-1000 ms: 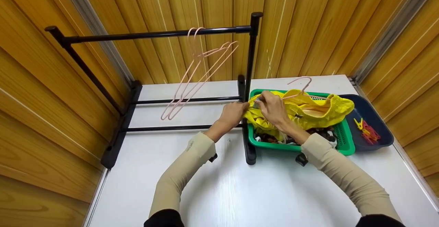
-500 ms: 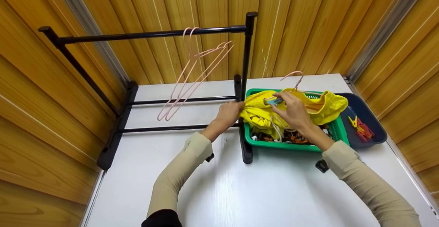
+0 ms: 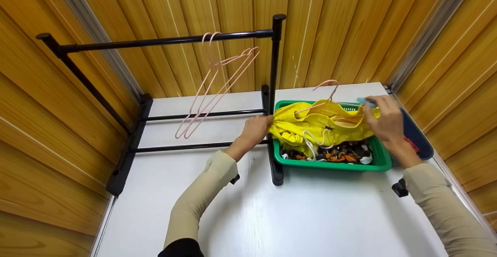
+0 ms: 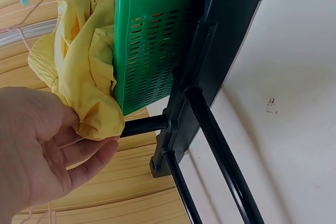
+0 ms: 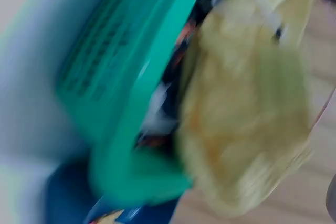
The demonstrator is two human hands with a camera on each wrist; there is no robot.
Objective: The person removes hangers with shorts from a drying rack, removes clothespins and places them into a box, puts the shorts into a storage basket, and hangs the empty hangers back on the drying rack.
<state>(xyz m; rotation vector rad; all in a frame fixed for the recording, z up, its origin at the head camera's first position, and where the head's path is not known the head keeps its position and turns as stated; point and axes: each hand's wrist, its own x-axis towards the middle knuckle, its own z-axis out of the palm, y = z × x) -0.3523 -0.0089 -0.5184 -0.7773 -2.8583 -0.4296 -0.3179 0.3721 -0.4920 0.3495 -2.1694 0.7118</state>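
A yellow drawstring garment (image 3: 310, 127) with a gathered waistband lies across the green basket (image 3: 330, 165). Inside its waistband sits a pink hanger (image 3: 332, 90), hook upward. My left hand (image 3: 254, 129) pinches the garment's left end between thumb and fingers, plain in the left wrist view on the bunched yellow cloth (image 4: 84, 56). At the waistband's right end, my right hand (image 3: 384, 117) holds a light blue clothespin (image 3: 366, 102) by the fingertips. Whether that clothespin touches the cloth I cannot tell. The right wrist view is blurred and shows the garment (image 5: 241, 108) over the basket.
A black clothes rack (image 3: 167, 40) stands left of the basket, its foot close by. Two pink hangers (image 3: 211, 94) hang on its bar. Dark, orange and white patterned cloth (image 3: 345, 154) fills the basket. Behind my right hand is a navy tray (image 3: 425, 142) with red clothespins (image 3: 411, 144).
My right hand has moved right with the blue clothespin, from the waistband's left end to its right end. My left hand keeps its pinch. The head view has shifted slightly.
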